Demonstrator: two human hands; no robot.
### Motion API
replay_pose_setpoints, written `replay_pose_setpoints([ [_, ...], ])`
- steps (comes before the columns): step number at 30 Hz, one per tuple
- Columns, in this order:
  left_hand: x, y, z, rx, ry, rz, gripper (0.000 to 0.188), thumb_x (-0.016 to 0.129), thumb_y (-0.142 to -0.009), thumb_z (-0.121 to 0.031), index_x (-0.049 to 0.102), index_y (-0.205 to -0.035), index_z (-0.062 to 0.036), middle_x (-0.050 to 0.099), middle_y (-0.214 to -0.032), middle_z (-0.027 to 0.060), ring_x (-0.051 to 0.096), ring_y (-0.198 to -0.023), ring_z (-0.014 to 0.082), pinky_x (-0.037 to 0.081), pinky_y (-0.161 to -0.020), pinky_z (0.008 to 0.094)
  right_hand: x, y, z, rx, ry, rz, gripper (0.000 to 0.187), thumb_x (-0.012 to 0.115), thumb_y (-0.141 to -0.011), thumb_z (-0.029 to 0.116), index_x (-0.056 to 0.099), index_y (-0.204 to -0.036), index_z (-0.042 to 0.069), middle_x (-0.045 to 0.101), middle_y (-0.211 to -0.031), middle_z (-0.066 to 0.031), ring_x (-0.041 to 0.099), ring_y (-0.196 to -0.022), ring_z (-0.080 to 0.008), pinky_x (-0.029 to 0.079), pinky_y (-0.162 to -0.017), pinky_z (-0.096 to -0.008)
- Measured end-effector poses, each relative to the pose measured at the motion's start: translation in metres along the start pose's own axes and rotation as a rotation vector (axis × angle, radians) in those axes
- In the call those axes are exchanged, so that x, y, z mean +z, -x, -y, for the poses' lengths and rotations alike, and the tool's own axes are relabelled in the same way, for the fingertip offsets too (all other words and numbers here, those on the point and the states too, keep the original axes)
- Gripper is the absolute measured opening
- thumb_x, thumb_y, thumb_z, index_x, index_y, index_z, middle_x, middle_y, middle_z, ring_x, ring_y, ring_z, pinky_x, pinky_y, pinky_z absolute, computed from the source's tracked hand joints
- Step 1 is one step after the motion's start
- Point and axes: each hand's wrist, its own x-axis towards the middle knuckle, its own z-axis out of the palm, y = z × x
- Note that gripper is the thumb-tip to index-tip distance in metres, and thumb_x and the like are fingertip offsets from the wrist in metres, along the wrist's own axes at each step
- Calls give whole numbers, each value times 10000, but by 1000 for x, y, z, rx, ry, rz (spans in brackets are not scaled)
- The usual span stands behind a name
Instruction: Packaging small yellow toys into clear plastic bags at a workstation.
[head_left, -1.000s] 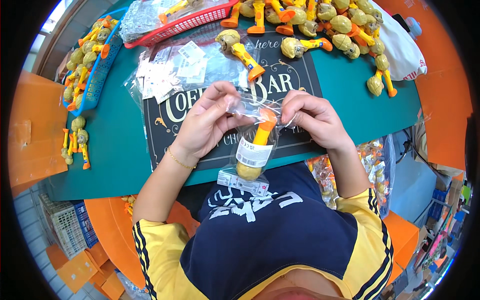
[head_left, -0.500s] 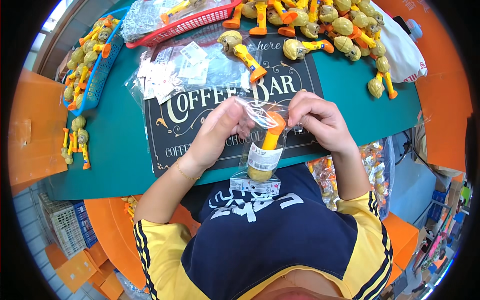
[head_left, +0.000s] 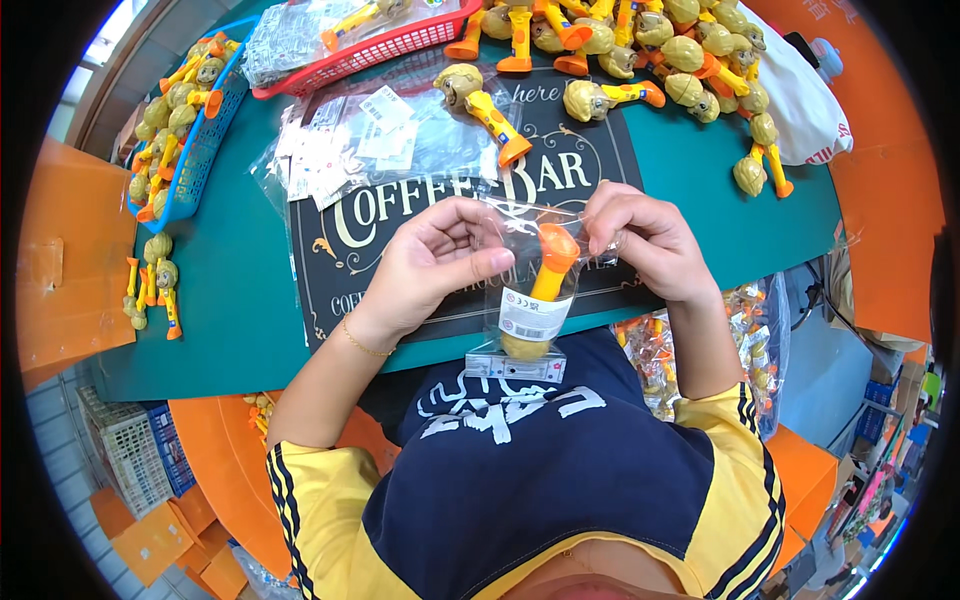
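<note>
A clear plastic bag (head_left: pixel 518 268) hangs between my hands near the table's front edge. Inside it a yellow toy figure stands head down, with its orange foot (head_left: pixel 557 240) near the bag's upper end and a white label (head_left: pixel 532 315) around its lower part. My right hand (head_left: pixel 645 240) pinches the bag's upper right corner. At the bag's left edge is my left hand (head_left: pixel 440 265), its fingers curled and its thumb stretched across toward the bag. A white printed header card (head_left: pixel 515 364) forms the bag's lower end, in front of my shirt.
Flat clear bags (head_left: pixel 350 150) lie on the black printed mat (head_left: pixel 420 300). Loose toy figures (head_left: pixel 690 60) are heaped at the back right. A red basket (head_left: pixel 370 55) and a blue basket (head_left: pixel 205 150) stand farther back and left. Packed toys (head_left: pixel 755 340) lie below the table's right edge.
My left hand has turned and its thumb has come down along the bag's left edge. The bag's mouth looks less spread, and the toy's foot has shifted slightly right.
</note>
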Motion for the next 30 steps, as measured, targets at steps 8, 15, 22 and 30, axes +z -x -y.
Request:
replay_pose_setpoints([
  [8, -2, 0, 5, -32, 190, -112, 187, 607, -849, -33, 510, -1008, -51, 543, -916, 10, 548, -834, 88, 464, -774, 229, 1, 2, -3, -7, 74, -19, 125, 513, -817, -62, 607, -814, 21, 585, -830, -39, 532, -821, -152, 414, -744, -275],
  [15, 11, 1, -1, -83, 281, -129, 326, 549, -889, -252, 455, -1121, -43, 512, -974, 28, 520, -889, 128, 439, -806, 271, 1, 5, -7, -28, 100, -61, 128, 519, -814, -67, 610, -812, 24, 583, -824, -37, 528, -806, -153, 413, -724, -271],
  [22, 24, -5, -4, -13, -42, -146, 293, 557, -907, -299, 481, -1051, -56, 517, -892, -8, 486, -803, 54, 401, -726, 205, 5, 2, 1, -25, 157, -52, 173, 458, -765, -88, 596, -775, 16, 563, -800, -59, 519, -782, -163, 408, -697, -273],
  [30, 26, -13, 10, 44, -172, -161, 152, 534, -939, -230, 517, -936, -79, 506, -769, -38, 434, -678, 18, 359, -621, 172, 4, 3, -4, -40, 137, -53, 130, 483, -782, -69, 585, -801, 9, 557, -819, -55, 525, -783, -151, 415, -703, -264],
])
